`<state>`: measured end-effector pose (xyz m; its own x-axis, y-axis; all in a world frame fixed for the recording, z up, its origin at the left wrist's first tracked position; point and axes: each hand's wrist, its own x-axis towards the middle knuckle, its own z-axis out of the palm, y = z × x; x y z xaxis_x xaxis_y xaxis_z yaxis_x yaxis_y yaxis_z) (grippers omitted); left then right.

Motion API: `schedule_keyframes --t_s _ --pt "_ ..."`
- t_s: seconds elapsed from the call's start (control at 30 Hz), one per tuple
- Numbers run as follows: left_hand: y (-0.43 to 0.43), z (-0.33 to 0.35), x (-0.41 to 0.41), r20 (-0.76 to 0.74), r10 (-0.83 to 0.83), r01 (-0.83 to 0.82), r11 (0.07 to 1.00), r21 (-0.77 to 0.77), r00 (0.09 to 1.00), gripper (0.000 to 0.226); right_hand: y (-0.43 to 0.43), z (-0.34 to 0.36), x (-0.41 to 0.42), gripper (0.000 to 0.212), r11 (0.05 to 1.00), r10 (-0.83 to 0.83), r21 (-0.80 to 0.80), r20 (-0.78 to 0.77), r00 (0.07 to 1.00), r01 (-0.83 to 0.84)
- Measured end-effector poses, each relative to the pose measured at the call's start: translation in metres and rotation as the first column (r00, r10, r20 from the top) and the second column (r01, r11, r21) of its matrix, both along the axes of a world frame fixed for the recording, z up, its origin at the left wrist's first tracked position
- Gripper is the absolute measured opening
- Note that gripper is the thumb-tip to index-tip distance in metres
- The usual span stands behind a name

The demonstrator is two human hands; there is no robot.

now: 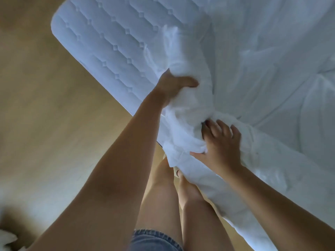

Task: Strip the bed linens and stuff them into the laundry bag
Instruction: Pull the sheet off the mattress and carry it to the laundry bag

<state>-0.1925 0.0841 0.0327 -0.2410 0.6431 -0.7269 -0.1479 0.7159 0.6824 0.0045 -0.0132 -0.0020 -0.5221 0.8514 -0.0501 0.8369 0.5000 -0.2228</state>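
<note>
- Under the right hand [217, 142], at the near edge of the bed: what has it got?
- A wad of white sheet [253, 69]. Fingers curled into the bunched cloth, thumb spread low on the fold. Clamped, not resting.
- And the left hand [174, 86]?
- Just beyond the right one, a little farther onto the bed. Thumb hooked over the top of the same ridge of cloth, fingers buried under it. Gripping too. Two grips close together on one ridge, likely so the loose cloth gathers into a single bundle rather than trailing.
- Past the left hand?
- Bare quilted mattress [108, 42], corner uncovered. To the right of both hands the sheet lies on the bed, creases fanning out from the grips, so it looks to be under pull. My read: this piece is about half stripped.
- Laundry bag?
- Not in view. Nothing bagged that I can see. Behind the left elbow, low on the wood floor [36, 124], there's a blurred white scrap [7, 238]; can't tell what it is.
- So the linen is where?
- All of it on the mattress or in the hands.
</note>
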Motion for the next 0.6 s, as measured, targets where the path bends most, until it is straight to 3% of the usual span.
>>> schedule_keyframes --t_s 0.07,0.1,0.17,0.23,0.33,0.43,0.5,0.6 --pt "0.022 0.012 0.033 -0.085 -0.365 0.367 0.930 0.018 0.927 0.048 -0.007 -0.004 0.006 0.077 1.000 0.001 0.031 -0.046 0.999 0.000" --pt "0.031 0.017 0.055 -0.171 -0.549 0.557 0.830 0.002 0.818 0.052 -0.009 -0.005 0.009 0.074 1.000 -0.010 0.028 -0.052 0.999 0.012" --pt "0.040 0.025 0.099 -0.377 -0.781 0.824 0.561 -0.075 0.498 0.058 -0.011 -0.004 0.019 0.069 0.999 -0.051 0.008 -0.061 0.997 0.051" --pt "0.042 0.029 0.138 -0.485 -0.845 0.936 0.326 -0.133 0.225 0.057 -0.014 0.001 0.029 0.060 0.993 -0.118 -0.022 -0.098 0.988 0.116" --pt "0.034 0.034 0.189 -0.482 -0.864 0.974 -0.038 -0.225 -0.145 0.046 -0.023 0.008 0.042 0.043 0.973 -0.227 -0.074 -0.181 0.957 0.217" --pt "0.015 0.028 0.233 -0.453 -0.735 0.857 -0.362 -0.366 -0.504 0.022 -0.032 0.012 0.060 0.050 0.963 -0.259 -0.155 -0.310 0.915 0.220" --pt "0.003 0.018 0.254 -0.434 -0.648 0.776 -0.464 -0.426 -0.626 0.007 -0.036 0.015 0.073 0.044 0.952 -0.299 -0.182 -0.360 0.884 0.248" --pt "-0.010 0.003 0.277 -0.386 -0.567 0.685 -0.574 -0.448 -0.728 0.010 -0.051 0.030 0.090 0.025 0.924 -0.381 -0.165 -0.349 0.856 0.345"
